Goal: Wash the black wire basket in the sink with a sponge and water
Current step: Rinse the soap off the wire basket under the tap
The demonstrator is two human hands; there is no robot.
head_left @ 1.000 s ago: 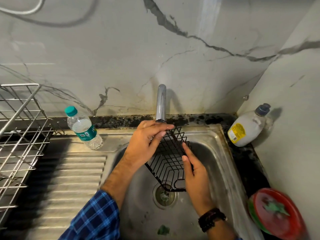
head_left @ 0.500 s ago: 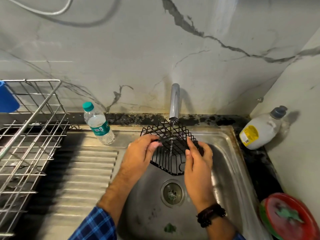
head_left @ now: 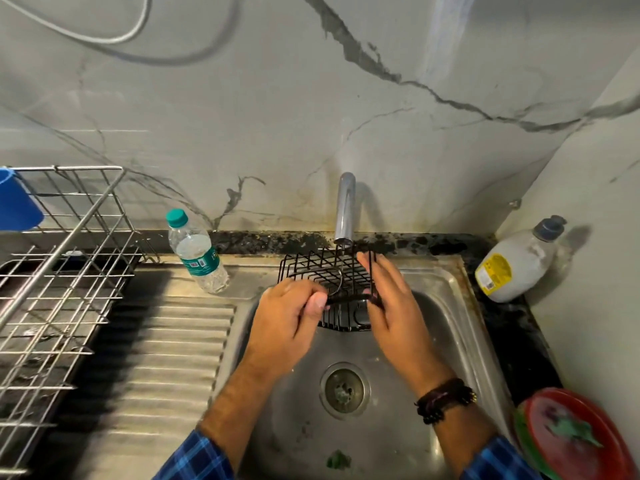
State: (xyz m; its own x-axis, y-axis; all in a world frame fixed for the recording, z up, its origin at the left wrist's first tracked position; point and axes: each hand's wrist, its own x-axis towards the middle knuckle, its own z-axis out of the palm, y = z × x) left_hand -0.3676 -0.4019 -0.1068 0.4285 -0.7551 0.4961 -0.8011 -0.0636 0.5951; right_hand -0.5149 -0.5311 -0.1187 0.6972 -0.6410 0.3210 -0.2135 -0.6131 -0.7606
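Steel sink (head_left: 457, 341), washing in hand; contents listed near to far

- Blue checked sleeves (head_left: 194, 459) at the near edge; dark beaded bracelet (head_left: 445, 400) on the right wrist
- Green scrap (head_left: 337, 459) on the near floor of the bowl; sponge or leaf cannot be told. Drain (head_left: 344, 389) mid-bowl
- Red plate (head_left: 606, 455), near right on the dark speckled desk (head_left: 502, 317), carrying another green piece, also unidentified
- Ridged drainboard (head_left: 166, 358) left of the bowl; wire dish rack (head_left: 59, 271) further left, blue cup (head_left: 17, 202) at its far corner
- Left hand (head_left: 294, 317): fingers and thumb curled round the near rim wire of the black wire basket (head_left: 329, 271)
- Right hand (head_left: 391, 306): fingers straight and together, laid flat along the basket's right side, gripping nothing
- Basket: held above the far half of the bowl, between the hands and just far of them, long axis left to right, directly beneath the tap (head_left: 344, 209); a thin stream appears to fall through the mesh
- Judgement: rinsing stage, no sponge in either hand. The left hand has the grip, so the right is the freer to fetch one; both green pieces lie nearer than the hands
- Water bottle (head_left: 195, 251), teal cap and label, far left of the bowl; print unreadable
- Soap bottle (head_left: 512, 265), far right, yellow label; lettering too small to read
- Veined marble wall (head_left: 242, 116) beyond
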